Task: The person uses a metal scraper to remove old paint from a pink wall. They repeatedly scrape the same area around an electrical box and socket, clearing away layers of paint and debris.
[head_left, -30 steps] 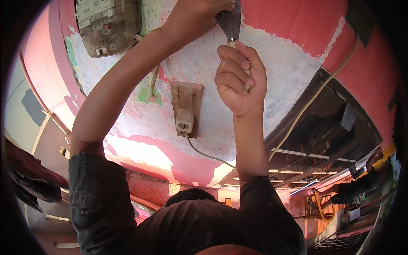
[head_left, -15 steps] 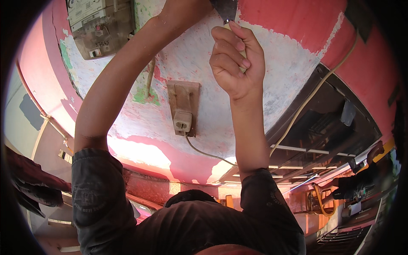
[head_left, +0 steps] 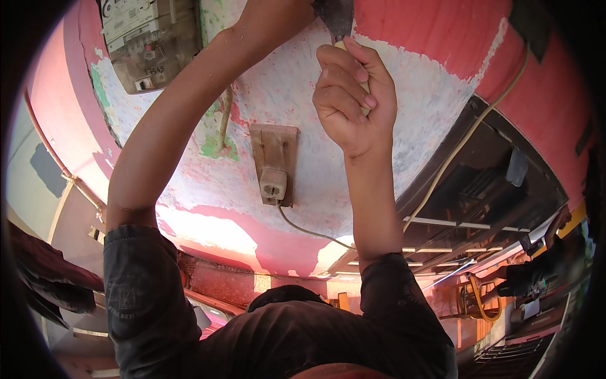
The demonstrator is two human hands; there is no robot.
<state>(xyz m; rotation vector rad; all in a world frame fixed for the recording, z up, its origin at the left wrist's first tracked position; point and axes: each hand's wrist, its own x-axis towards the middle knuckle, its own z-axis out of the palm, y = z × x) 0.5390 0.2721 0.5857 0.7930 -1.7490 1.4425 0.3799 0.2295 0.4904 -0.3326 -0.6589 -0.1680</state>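
Observation:
My right hand is closed around the pale handle of a scraper, its dark, flat blade pointing up the wall. The blade runs out of view at the top edge. My left hand reaches up beside the blade; its fingers are cut off by the picture's edge, so I cannot see whether they grip or touch it. Both hands are at the wall, where pink paint gives way to a patchy whitish area with ragged edges and flecks of green and red.
An electric meter hangs on the upper left. Below my hands, a socket sits on a wooden board, its cable trailing right. A dark-framed window and a hanging cable are at right. A wooden chair stands lower right.
The wall, meter and socket appear slightly lower in the picture. My right hand and the scraper have also shifted a little downward, showing more blade. The right-hand grip is the same.

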